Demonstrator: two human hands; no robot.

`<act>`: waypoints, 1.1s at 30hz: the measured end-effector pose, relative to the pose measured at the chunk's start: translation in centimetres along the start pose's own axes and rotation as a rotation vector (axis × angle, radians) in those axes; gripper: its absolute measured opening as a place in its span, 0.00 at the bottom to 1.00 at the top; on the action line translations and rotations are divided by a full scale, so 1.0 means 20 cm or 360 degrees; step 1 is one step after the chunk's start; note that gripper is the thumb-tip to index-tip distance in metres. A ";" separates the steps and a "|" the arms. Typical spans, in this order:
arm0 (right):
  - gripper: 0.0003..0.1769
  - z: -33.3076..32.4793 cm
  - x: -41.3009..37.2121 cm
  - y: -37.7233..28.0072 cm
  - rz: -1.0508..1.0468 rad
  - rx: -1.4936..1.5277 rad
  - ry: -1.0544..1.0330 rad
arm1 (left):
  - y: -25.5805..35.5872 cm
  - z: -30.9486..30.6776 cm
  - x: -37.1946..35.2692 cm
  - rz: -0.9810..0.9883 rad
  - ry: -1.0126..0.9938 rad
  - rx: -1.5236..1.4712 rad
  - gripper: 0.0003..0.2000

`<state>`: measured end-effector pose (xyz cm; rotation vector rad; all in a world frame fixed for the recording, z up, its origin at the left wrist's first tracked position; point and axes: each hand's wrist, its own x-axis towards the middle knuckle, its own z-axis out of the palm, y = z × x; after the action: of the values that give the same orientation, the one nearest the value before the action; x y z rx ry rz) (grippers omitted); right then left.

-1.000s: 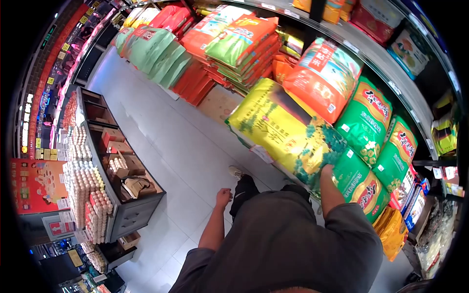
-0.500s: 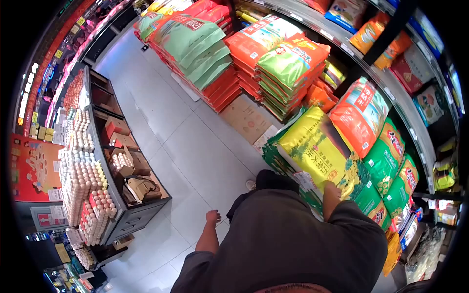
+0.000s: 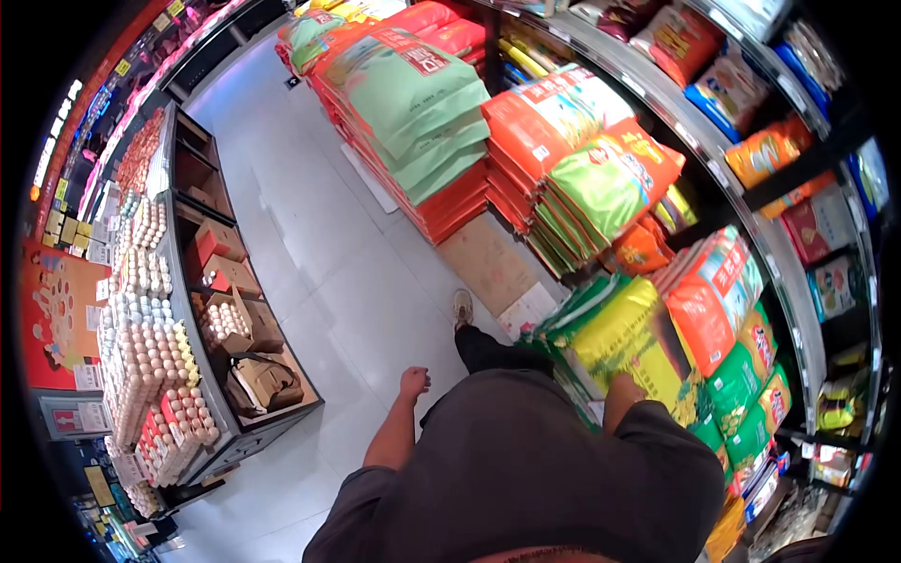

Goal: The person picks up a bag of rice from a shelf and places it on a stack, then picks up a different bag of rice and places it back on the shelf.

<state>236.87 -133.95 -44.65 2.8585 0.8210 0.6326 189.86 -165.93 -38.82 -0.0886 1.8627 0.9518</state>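
My left hand (image 3: 415, 383) hangs over the tiled floor at my side. Its fingers are curled into a loose fist with nothing in it. On the other side, my right hand (image 3: 622, 389) overlaps a yellow rice bag (image 3: 631, 338) in this view, its fingers blurred and partly hidden. That yellow bag lies flat on top of a stack. Beside it are an orange-red rice bag (image 3: 715, 305) and green bags (image 3: 746, 375). One shoe (image 3: 463, 308) of mine is on the floor ahead.
Egg trays (image 3: 155, 347) are piled on a dark stand (image 3: 263, 433) at left, with boxes and a brown bag (image 3: 267, 383) in its compartments. Ahead at right rise stacks of pale green bags (image 3: 404, 103) and a green-and-orange stack (image 3: 605, 183). Shelving (image 3: 699, 141) runs along the right.
I have stepped forward along the aisle, and my shoe now shows ahead. The yellow bag sits lower in view. My left hand has swung slightly up, its fingers more curled.
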 end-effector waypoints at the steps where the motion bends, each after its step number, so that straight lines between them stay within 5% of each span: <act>1: 0.31 -0.01 -0.02 -0.05 -0.0024 -0.0025 -0.0043 | 0.10 -0.02 0.06 0.0023 -0.0044 0.0019 0.13; 8: 0.30 -0.09 -0.17 -0.38 -0.0221 -0.0193 -0.0258 | 0.72 -0.30 0.38 0.0103 -0.0085 0.0443 0.12; 10: 0.30 -0.05 -0.26 -0.47 -0.0282 -0.0227 -0.0090 | 0.88 -0.38 0.47 0.0369 -0.0013 0.0624 0.12; 11: 0.30 -0.52 -0.37 -0.63 -0.0293 -0.0228 -0.0093 | 0.96 -0.42 0.51 0.0361 -0.0004 0.0622 0.12; 13: 0.25 -0.97 -0.43 -0.81 -0.0124 0.0452 -0.0213 | 1.18 -0.47 0.51 0.0860 0.0230 0.0605 0.10; 14: 0.24 -1.08 -0.46 -0.95 -0.0418 0.0672 -0.0757 | 1.35 -0.45 0.44 0.0989 0.0285 0.0515 0.09; 16: 0.24 -1.13 -0.61 -1.29 -0.1096 0.1533 -0.0626 | 1.73 -0.43 0.23 0.1172 0.0357 0.0375 0.07; 17: 0.27 -1.23 -0.68 -1.50 -0.1143 0.1876 -0.0694 | 1.92 -0.43 0.14 0.1230 0.0373 0.0332 0.06; 20: 0.23 -2.45 -0.95 -1.79 -0.0882 0.3072 -0.1348 | 2.45 -0.49 -0.03 0.1893 0.0642 0.0053 0.06; 22: 0.21 -3.09 -0.98 -1.81 -0.1413 0.3422 -0.1178 | 2.81 -0.61 -0.27 0.2259 0.0808 -0.0051 0.08; 25: 0.20 -3.78 -1.08 -1.77 -0.1908 0.4282 -0.0600 | 3.19 -0.82 -0.52 0.3219 0.0925 -0.0416 0.14; 26: 0.21 -3.81 -1.05 -1.69 -0.1643 0.3972 -0.0903 | 3.25 -0.93 -0.62 0.3317 0.1050 -0.0279 0.17; 27: 0.21 -4.00 -1.09 -1.65 -0.1948 0.4321 -0.0478 | 3.28 -1.01 -0.67 0.3476 0.0984 -0.0532 0.20; 30: 0.24 -4.46 -1.36 -1.65 -0.1330 0.5359 0.0301 | 3.51 -1.11 -0.85 0.3912 0.0735 -0.1594 0.22; 31: 0.21 -4.59 -1.43 -1.65 -0.0895 0.5271 0.0678 | 3.60 -1.21 -0.88 0.3950 0.1296 -0.1482 0.21; 33: 0.18 -4.76 -1.58 -1.67 -0.1078 0.5230 0.0900 | 3.68 -1.40 -0.85 0.3854 0.2124 -0.1012 0.19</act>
<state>156.62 -123.91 23.38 0.3324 -0.7378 0.2899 144.30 -139.14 21.97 2.0093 1.6798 3.6414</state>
